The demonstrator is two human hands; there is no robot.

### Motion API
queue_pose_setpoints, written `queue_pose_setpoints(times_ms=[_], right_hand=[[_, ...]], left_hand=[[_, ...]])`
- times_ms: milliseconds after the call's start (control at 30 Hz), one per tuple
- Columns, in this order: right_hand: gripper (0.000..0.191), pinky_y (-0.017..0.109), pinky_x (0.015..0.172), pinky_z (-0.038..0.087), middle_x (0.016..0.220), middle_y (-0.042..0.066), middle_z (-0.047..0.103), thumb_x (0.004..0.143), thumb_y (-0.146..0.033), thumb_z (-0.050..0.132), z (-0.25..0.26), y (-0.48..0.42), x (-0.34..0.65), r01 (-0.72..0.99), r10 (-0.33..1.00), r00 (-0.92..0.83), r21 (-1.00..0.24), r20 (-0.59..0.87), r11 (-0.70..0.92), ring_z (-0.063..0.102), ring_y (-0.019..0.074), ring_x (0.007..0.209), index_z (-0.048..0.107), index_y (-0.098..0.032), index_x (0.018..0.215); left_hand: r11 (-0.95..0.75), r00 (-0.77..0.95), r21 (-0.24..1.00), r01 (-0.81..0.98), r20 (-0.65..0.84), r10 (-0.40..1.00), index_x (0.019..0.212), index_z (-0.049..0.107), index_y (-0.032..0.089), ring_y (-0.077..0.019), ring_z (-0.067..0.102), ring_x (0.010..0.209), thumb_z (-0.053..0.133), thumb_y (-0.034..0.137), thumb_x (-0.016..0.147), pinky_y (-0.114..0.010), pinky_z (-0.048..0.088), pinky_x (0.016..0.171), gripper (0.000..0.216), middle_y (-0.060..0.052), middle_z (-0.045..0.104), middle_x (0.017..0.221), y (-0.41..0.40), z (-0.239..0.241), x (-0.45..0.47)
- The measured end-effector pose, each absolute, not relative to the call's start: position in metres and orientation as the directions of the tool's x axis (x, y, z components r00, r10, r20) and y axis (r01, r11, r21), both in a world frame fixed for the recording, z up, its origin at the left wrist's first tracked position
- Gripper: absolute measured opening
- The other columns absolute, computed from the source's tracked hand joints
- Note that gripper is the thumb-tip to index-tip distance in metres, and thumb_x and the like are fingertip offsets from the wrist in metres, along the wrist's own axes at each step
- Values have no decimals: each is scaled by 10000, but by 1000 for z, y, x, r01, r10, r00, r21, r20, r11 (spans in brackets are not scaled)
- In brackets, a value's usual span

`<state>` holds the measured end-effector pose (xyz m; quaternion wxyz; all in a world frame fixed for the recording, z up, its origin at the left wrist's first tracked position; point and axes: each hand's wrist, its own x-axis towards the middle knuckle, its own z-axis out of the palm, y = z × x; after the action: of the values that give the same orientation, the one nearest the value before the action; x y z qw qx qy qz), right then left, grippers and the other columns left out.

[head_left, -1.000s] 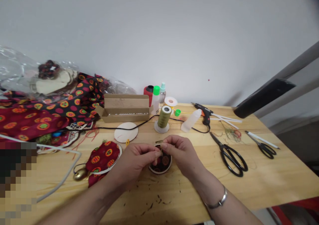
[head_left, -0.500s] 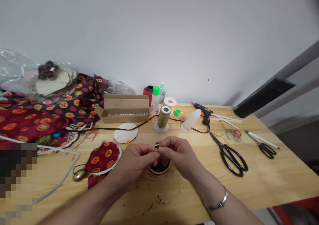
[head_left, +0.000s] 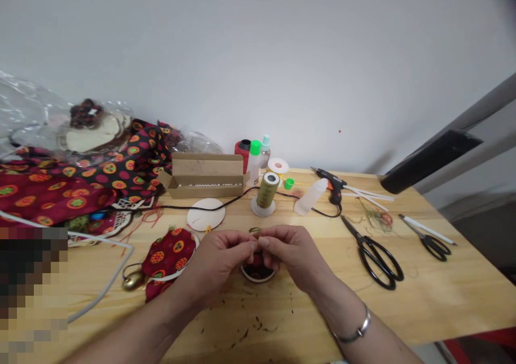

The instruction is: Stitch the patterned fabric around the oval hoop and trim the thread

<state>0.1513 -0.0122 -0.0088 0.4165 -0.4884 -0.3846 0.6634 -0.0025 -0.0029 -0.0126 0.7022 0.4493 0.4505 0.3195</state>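
My left hand [head_left: 220, 256] and my right hand [head_left: 297, 255] meet at the middle of the table, with thumbs and forefingers pinched together. A small loop of olive-green thread [head_left: 255, 229] sticks up just behind the fingertips, and both pinches seem to be on it. Below them lies a round disc [head_left: 258, 274] covered in dark patterned fabric, with a white rim; my fingers hide its upper part. To the left is a similar disc in red patterned fabric [head_left: 171, 254], beside a brass bell [head_left: 134, 281]. Behind my hands stands an olive thread spool [head_left: 267, 191].
Large black scissors [head_left: 377, 259], smaller scissors [head_left: 433, 245] and a glue gun [head_left: 332, 186] lie on the right. A cardboard box [head_left: 207, 186], a white disc [head_left: 206, 214], a translucent bottle [head_left: 310, 197] and a black cable are behind. Patterned fabric [head_left: 121, 159] is piled at left.
The fingertips have shifted slightly, and the olive-green loop now shows more clearly above them. The whole view has moved a little, so the table things appear slightly further right.
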Motion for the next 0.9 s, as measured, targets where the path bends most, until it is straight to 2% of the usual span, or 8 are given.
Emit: queue_pose_setpoints(times_ms=[200, 367, 600, 900], right_hand=[[230, 180, 410, 303, 449, -19, 581, 534, -286, 782, -10, -12, 149, -182, 928, -91, -910, -362, -373, 437, 40, 398, 701, -108, 655], [201, 193, 403, 306, 417, -37, 557, 498, -248, 778, -10, -12, 147, -231, 932, -18, -906, -361, -356, 429, 48, 373, 645, -123, 582], [230, 190, 403, 309, 431, -48, 546, 529, -269, 765, -13, -12, 148, -247, 941, -37, -909, -337, -336, 422, 49, 376, 591, -137, 600], [157, 189, 420, 340, 446, -51, 524, 652, -269, 656, -11, -14, 147, -70, 958, -19, -956, -285, -286, 443, 65, 411, 561, -148, 619]], left_hand=[[406, 358, 913, -27, -371, 857, 605, 666, 147, -132, 557, 599, 665, 287, 697, -237, 405, 604, 167, -6, 651, 597, -2, -12, -2], [410, 338, 912, -25, -378, 862, 551, 633, 151, -118, 535, 571, 670, 294, 689, -225, 387, 579, 202, 3, 636, 569, -2, -9, -1], [395, 321, 918, 21, -380, 867, 549, 649, 154, -118, 527, 556, 669, 278, 673, -228, 396, 585, 176, 9, 623, 547, -3, -8, -1], [388, 354, 921, -17, -357, 864, 588, 673, 157, -128, 560, 578, 671, 309, 691, -228, 420, 598, 184, -3, 657, 589, -3, -10, -1]])
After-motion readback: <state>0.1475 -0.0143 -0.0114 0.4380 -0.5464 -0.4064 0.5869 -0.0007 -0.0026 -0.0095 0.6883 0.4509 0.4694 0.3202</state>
